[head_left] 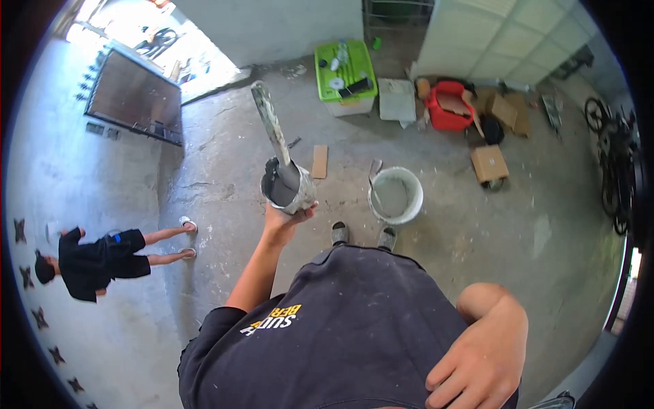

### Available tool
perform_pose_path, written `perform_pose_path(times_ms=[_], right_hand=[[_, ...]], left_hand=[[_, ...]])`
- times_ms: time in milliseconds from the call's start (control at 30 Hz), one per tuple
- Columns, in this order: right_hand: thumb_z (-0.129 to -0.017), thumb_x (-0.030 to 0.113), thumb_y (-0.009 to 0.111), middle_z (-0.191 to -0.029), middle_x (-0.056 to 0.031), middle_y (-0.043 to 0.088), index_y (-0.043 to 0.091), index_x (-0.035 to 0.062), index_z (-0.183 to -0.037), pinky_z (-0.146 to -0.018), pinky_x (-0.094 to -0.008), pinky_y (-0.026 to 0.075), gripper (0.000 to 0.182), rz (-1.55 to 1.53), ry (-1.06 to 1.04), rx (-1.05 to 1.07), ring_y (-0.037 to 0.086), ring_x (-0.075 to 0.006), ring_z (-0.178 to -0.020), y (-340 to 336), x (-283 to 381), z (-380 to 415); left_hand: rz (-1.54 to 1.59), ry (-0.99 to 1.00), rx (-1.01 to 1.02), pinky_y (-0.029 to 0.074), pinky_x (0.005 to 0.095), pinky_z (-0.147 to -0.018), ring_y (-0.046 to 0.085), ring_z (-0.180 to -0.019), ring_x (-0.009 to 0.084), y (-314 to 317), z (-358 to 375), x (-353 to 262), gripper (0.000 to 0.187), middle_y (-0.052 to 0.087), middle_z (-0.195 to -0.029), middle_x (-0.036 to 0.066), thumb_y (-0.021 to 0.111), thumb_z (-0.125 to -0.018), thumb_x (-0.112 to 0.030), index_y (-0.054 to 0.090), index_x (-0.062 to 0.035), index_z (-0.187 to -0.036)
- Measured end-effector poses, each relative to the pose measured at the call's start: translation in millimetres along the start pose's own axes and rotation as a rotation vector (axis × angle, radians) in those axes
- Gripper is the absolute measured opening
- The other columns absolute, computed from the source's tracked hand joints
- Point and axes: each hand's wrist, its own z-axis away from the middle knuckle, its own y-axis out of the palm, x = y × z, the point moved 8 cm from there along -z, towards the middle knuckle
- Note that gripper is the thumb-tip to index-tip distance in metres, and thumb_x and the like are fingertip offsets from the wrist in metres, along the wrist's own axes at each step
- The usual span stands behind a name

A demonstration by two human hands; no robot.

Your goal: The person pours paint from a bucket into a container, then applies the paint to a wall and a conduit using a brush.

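My left hand is raised out in front, its fingers wrapped round the lower part of a paste-smeared container. Dark grey wet paste fills the inside. A long, flat, smeared stick or paddle stands in it, leaning up and away to the left, with grey paste on its lower end. My right hand rests against the front of my dark shirt, fingers slightly apart and lying on the cloth. Beyond my feet a white bucket holds grey mix, with a handled tool leaning inside it.
A person in dark clothes stands at the left by the wall. A green-lidded bin, a red bag and cardboard boxes sit further back. A cardboard piece lies on the concrete floor. Bikes stand at the right.
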Motion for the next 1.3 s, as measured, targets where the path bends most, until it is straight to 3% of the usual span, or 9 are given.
perform_pose_path(times_ms=[200,400,467,567,800,900,967,1267,1300], right_hand=[[-0.101,0.019,0.055,-0.097,-0.0139,0.065,0.065,0.0052,-0.087,-0.077,-0.0434,0.054,0.022,-0.191,-0.166,0.025,0.065,-0.0316,-0.091,-46.3,50.5,27.4],[-0.092,0.002,0.043,-0.092,-0.0284,0.068,0.067,-0.0161,-0.093,-0.083,-0.0540,0.054,0.030,-0.371,-0.175,0.633,0.067,-0.0441,-0.090,-50.0,85.1,80.3],[-0.076,0.022,0.071,-0.068,-0.0030,0.058,0.065,0.0106,-0.062,-0.062,-0.0390,0.041,0.019,-0.300,-0.250,0.061,0.058,-0.0248,-0.072,-108.9,89.3,38.3],[-0.080,0.024,0.070,-0.065,-0.0026,0.054,0.063,0.0111,-0.062,-0.059,-0.0385,0.040,0.023,-0.292,-0.250,0.194,0.056,-0.0237,-0.066,-125.3,101.6,38.0],[-0.080,0.021,0.070,-0.064,-0.0033,0.053,0.061,0.0100,-0.063,-0.058,-0.0371,0.038,0.022,-0.044,-0.569,0.095,0.054,-0.0219,-0.065,-153.3,119.6,53.5],[-0.099,0.029,0.062,-0.067,-0.0063,0.055,0.065,0.0076,-0.067,-0.058,-0.0381,0.039,0.038,-0.203,-0.607,-0.006,0.054,-0.0203,-0.064,-174.1,118.2,57.5],[-0.101,0.015,0.052,-0.096,-0.0163,0.065,0.068,0.0030,-0.094,-0.075,-0.0442,0.056,0.022,-0.400,-0.486,0.129,0.066,-0.0294,-0.083,-181.9,117.9,58.8],[-0.100,0.002,0.048,-0.085,-0.0135,0.064,0.068,-0.0021,-0.097,-0.064,-0.0370,0.059,0.021,-0.829,-0.153,0.281,0.067,-0.0257,-0.068,-100.8,53.1,-44.5],[-0.096,0.000,0.045,-0.084,-0.0261,0.063,0.066,-0.0121,-0.093,-0.066,-0.0506,0.057,0.025,-0.951,-0.194,0.279,0.066,-0.0387,-0.072,-101.6,66.8,-23.1]], left_hand=[[0.011,0.021,-0.122,0.058,0.0471,-0.097,0.062,-0.120,0.0283,25.5,21.9,-6.0,0.082,0.062,-0.127,0.005,0.088,-0.070,0.004,0.050,-0.0130,-0.140],[0.022,0.059,-0.316,0.060,0.0369,-0.088,0.067,-0.106,0.0191,52.7,39.1,-28.1,0.076,0.065,-0.117,0.003,0.086,-0.068,0.011,0.054,-0.0070,-0.134],[0.037,0.088,-0.351,0.060,0.0374,-0.089,0.066,-0.107,0.0191,55.1,42.8,-28.4,0.076,0.065,-0.117,0.003,0.086,-0.068,0.011,0.054,-0.0071,-0.135],[0.071,0.124,-0.403,0.060,0.0386,-0.090,0.066,-0.108,0.0191,56.1,43.8,-31.0,0.077,0.065,-0.118,0.003,0.086,-0.068,0.012,0.054,-0.0075,-0.135],[0.091,0.183,-0.438,0.061,0.0398,-0.091,0.066,-0.107,0.0197,58.2,47.1,-32.0,0.079,0.064,-0.120,0.004,0.086,-0.069,0.011,0.052,-0.0082,-0.137],[0.094,0.236,-0.479,0.061,0.0392,-0.090,0.068,-0.104,0.0199,56.0,46.9,-31.5,0.077,0.065,-0.118,0.004,0.087,-0.069,0.010,0.053,-0.0074,-0.136],[0.099,0.255,-0.488,0.061,0.0386,-0.089,0.068,-0.102,0.0198,56.6,46.2,-33.5,0.076,0.066,-0.116,0.004,0.087,-0.069,0.010,0.054,-0.0072,-0.135],[0.077,0.326,-0.463,0.062,0.0357,-0.083,0.070,-0.092,0.0168,-33.2,133.4,-42.6,0.073,0.067,-0.109,0.005,0.087,-0.067,0.010,0.053,-0.0072,-0.129],[0.073,0.288,-0.461,0.062,0.0350,-0.081,0.070,-0.092,0.0166,-36.9,135.7,-35.2,0.075,0.067,-0.108,0.005,0.088,-0.066,0.010,0.051,-0.0079,-0.129]])
